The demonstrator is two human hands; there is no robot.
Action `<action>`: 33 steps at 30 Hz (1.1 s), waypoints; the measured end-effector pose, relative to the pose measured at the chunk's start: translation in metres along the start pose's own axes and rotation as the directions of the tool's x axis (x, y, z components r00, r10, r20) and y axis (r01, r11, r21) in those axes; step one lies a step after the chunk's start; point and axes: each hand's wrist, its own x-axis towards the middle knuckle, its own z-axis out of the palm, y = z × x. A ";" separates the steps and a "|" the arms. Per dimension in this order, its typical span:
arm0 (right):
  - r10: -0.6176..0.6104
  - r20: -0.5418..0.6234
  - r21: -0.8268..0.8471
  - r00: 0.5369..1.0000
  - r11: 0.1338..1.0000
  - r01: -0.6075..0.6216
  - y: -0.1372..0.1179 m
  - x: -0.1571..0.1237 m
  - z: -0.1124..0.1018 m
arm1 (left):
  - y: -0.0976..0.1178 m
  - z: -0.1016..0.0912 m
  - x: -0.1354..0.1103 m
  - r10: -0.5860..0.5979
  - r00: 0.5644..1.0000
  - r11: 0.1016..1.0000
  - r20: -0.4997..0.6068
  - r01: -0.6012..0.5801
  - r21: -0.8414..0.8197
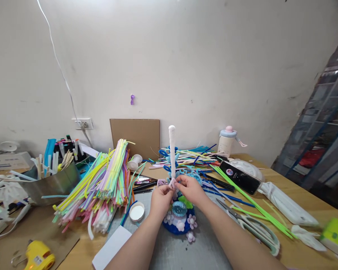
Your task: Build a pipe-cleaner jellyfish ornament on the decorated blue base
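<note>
My left hand (161, 199) and my right hand (189, 188) meet at the foot of an upright white wrapped stick (172, 150). Between their closed fingertips is a pale pink pipe cleaner (172, 183), bent against the stick. Below the hands is a round blue fuzzy base (171, 228), which bears small pale flowers (180, 225), a light blue ring-shaped piece (179, 209) and a green leaf (187, 202). Light blue curled pipe cleaners (190, 173) show behind the right hand. My fingers partly hide where the stick meets the base.
A big bundle of pastel pipe cleaners (109, 183) lies at left, near a metal tin (50, 187) and yellow glue gun (39, 255). Scissors (256, 228), green pipe cleaners (253, 198) and a phone (240, 176) are at right. A white lid (136, 211) sits beside my left hand.
</note>
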 end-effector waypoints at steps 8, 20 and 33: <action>-0.014 -0.015 -0.044 1.000 0.999 0.013 -0.006 0.002 -0.005 | 0.003 0.001 -0.001 0.042 0.999 0.999 -0.018 -0.042 -0.001; -0.128 0.263 -0.321 0.956 0.923 0.212 -0.046 0.022 -0.039 | 0.009 -0.001 -0.003 0.041 0.999 0.999 0.024 -0.040 -0.023; -0.090 0.272 -0.519 0.958 0.825 0.225 -0.052 0.030 -0.035 | 0.003 0.001 0.000 0.038 0.999 0.999 -0.039 -0.038 -0.004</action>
